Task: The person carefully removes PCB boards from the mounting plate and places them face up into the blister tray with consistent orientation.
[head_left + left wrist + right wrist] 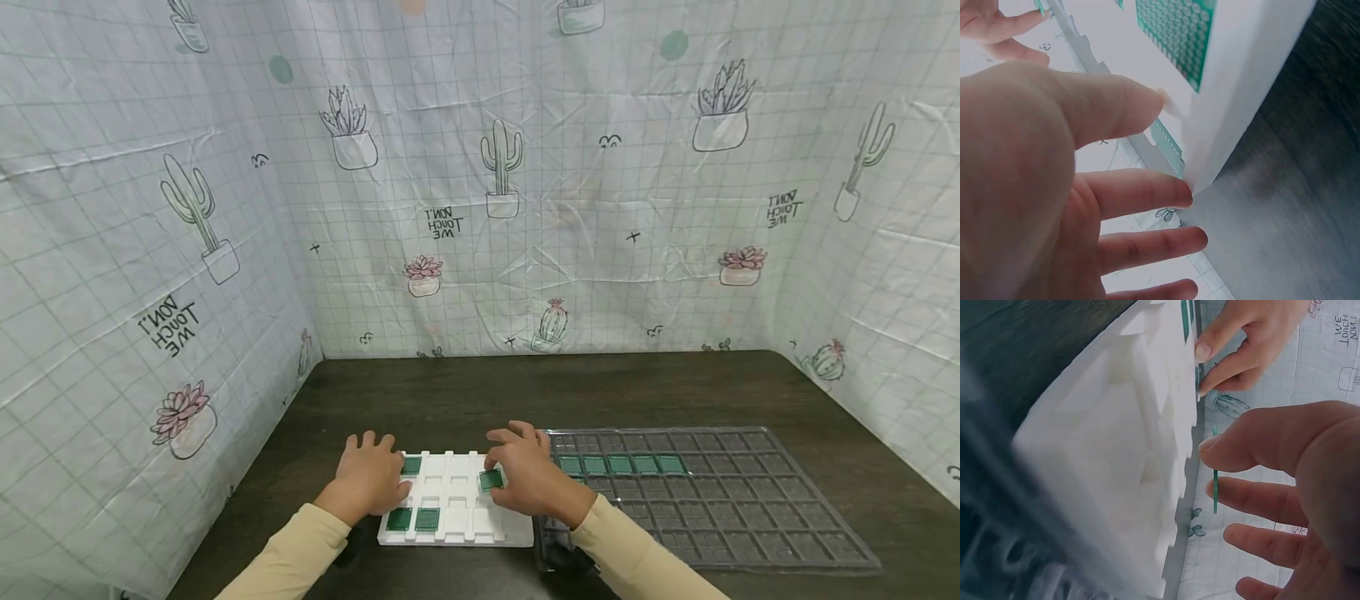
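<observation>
My right hand (528, 473) pinches a small green circuit board (491, 480) between thumb and forefinger over the right part of a white slotted tray (454, 538). In the right wrist view the board (1215, 494) appears edge-on, apart from the tray, with the other fingers spread. My left hand (366, 479) rests at the tray's left edge, its fingers extended. The left wrist view shows its thumb and forefinger at the tray's side (1235, 112). Two green boards (427, 520) lie in the tray's front left slots; another (411, 466) sits at the back left, partly behind the left hand.
To the right lies a clear plastic tray (738, 500) with many compartments. A row of several green boards (619, 465) fills part of its back left side; the right forearm covers its front left. Patterned cloth (502, 275) walls the dark table (450, 396) at back and sides.
</observation>
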Demonstrator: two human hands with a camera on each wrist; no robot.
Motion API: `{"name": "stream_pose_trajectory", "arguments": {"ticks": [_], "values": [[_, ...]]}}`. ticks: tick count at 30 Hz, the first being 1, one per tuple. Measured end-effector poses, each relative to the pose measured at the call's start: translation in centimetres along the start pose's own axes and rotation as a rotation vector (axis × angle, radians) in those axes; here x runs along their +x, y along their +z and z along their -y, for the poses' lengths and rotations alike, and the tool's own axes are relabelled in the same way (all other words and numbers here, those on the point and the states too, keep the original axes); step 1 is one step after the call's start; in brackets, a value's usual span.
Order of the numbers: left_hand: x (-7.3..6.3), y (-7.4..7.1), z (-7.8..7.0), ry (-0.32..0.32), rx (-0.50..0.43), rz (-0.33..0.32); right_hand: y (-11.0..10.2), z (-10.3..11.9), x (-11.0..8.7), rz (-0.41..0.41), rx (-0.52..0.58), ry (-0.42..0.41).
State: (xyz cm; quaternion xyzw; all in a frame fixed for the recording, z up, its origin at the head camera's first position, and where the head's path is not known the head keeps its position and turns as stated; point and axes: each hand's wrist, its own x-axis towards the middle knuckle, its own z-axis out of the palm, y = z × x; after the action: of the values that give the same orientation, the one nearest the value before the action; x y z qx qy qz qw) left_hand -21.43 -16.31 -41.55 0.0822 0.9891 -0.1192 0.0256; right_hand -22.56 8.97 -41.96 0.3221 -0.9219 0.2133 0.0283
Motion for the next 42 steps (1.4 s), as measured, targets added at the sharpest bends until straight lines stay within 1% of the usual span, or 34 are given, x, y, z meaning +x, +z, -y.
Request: {"name": "stream_pose_trajectory", "arguments": {"ticks": [4, 14, 24, 30, 38, 42], "values": [[0.0, 0.0, 0.0, -0.005, 0.001, 0.002, -0.2, -0.4, -0.5, -0.012, 0.007, 0.01], [0.0, 0.0, 0.1, -0.008, -0.009, 0.007, -0.6, -0.9, -1.3, 0.011, 0.013, 0.038], [0.1, 0.1, 0.1, -0.008, -0.01, 0.006, -1.1, -1.7, -2.3, -0.013, -0.012, 0.044], [0.1, 0.1, 0.0, -0.002, -0.013, -0.002, -1.6, -2.5, -3.1, -0.025, 0.002, 0.042], [0.1, 0.2, 0.1, -0.003, -0.013, -0.011, -1.9, -3.7, -3.9, -0.024, 0.003, 0.106], [0.1, 0.1, 0.1, -0.003, -0.007, -0.009, -1.9, -4.1, -4.2, -0.029, 0.006, 0.124]]}}
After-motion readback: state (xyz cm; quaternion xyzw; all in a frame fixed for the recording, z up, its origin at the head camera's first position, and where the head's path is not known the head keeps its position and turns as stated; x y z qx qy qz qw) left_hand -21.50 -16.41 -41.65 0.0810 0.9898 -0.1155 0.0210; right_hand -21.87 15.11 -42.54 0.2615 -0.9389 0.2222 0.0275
